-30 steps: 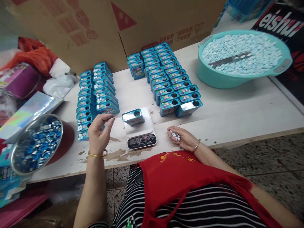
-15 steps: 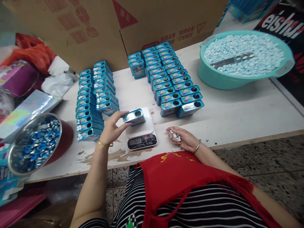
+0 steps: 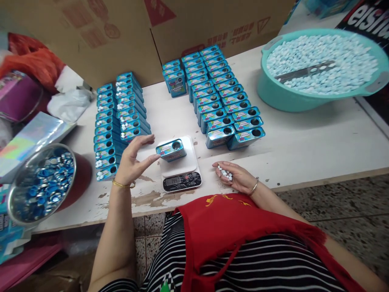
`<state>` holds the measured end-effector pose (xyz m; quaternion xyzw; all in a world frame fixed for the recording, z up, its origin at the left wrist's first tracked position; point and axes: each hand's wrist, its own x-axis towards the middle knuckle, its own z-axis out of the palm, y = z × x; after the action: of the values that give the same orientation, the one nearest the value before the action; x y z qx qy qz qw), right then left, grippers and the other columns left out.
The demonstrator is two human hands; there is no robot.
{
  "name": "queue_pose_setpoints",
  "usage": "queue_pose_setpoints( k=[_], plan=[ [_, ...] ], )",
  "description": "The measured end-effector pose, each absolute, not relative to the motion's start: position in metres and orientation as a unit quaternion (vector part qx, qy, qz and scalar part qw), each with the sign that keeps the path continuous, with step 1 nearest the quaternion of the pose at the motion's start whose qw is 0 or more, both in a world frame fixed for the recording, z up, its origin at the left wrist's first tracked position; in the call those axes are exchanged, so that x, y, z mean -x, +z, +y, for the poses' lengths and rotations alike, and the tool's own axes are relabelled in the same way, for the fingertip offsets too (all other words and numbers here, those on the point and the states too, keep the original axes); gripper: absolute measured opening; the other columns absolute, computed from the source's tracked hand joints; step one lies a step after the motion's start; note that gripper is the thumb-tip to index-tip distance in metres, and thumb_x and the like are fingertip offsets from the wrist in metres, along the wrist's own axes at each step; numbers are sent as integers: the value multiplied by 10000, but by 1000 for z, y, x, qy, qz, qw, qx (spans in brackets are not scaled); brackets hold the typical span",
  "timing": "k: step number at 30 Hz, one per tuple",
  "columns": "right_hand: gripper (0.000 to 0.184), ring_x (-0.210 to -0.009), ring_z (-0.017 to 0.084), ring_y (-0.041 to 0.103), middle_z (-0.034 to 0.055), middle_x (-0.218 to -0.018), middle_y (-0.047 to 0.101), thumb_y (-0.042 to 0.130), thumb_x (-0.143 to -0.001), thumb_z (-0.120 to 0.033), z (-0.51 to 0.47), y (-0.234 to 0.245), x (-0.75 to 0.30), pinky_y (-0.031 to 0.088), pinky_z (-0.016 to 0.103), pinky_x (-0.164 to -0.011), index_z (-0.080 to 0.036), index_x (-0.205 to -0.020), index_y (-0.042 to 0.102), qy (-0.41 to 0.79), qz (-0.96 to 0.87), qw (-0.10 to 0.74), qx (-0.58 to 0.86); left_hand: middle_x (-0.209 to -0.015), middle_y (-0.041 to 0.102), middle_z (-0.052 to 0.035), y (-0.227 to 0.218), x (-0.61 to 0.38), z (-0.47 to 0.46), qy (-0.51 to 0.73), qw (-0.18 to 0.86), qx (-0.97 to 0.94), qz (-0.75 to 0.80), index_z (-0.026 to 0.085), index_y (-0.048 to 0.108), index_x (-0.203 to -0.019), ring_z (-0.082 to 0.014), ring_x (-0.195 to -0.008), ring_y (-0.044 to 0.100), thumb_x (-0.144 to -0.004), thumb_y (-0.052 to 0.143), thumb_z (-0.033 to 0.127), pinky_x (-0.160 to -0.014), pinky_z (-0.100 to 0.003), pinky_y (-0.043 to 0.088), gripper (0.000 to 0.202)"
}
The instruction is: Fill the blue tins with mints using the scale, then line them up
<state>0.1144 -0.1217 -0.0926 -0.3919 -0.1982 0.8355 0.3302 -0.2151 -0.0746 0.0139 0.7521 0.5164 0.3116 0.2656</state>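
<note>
A blue tin with a round hole in its top stands on a white digital scale, whose display is lit. Just left of the tin is my left hand, thumb and fingers spread apart; the thumb tip is near the tin's corner, and whether it touches I cannot tell. My right hand rests palm up at the table's front, right of the scale, its fingers curled around several small white candies.
Left stand rows of tins, several with candies on top. More tins stand behind the scale. A turquoise basin of candies holds a metal strip. Blue caps fill a metal bowl. A large cardboard box is behind.
My left hand has let go of the tin and moved left, opening. The tin stays on the scale, and the display reading has changed. My right hand still holds the candies.
</note>
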Motion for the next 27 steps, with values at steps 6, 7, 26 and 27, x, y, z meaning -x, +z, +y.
queue_pose_setpoints(
  k=[6,7,26,27],
  plan=[
    [277,-439,44,367,-13,-671,558,673,-791,-348,-121,-92,-114,172,197,-381,-150,-975,613,838,-198,326,391,-1135,608,-86,14,214,-73,322,271,-745,517,227,570,-1193,-208,-1068,585,-774,704,389,-1007,-403,450,469],
    [276,-436,44,364,-13,-672,559,671,-792,-350,-121,-92,-114,171,197,-380,-151,-974,613,838,-198,325,392,-1135,608,-87,14,214,-72,320,272,-744,519,227,570,-1195,-208,-1065,586,-775,702,396,-1004,-401,452,471],
    [324,-398,33,352,-12,-642,570,717,-737,-391,-121,-91,-107,172,184,-355,-144,-927,629,832,-178,326,413,-1079,609,-65,24,193,-63,192,238,-836,456,235,531,-1216,-196,-987,589,-789,681,426,-877,-339,490,492],
    [341,-386,31,347,-16,-625,566,728,-720,-406,-122,-91,-104,168,185,-351,-142,-913,631,832,-171,326,416,-1037,615,-56,26,193,-59,165,231,-845,453,235,541,-1176,-184,-936,599,-827,639,410,-822,-316,500,403]
  ],
)
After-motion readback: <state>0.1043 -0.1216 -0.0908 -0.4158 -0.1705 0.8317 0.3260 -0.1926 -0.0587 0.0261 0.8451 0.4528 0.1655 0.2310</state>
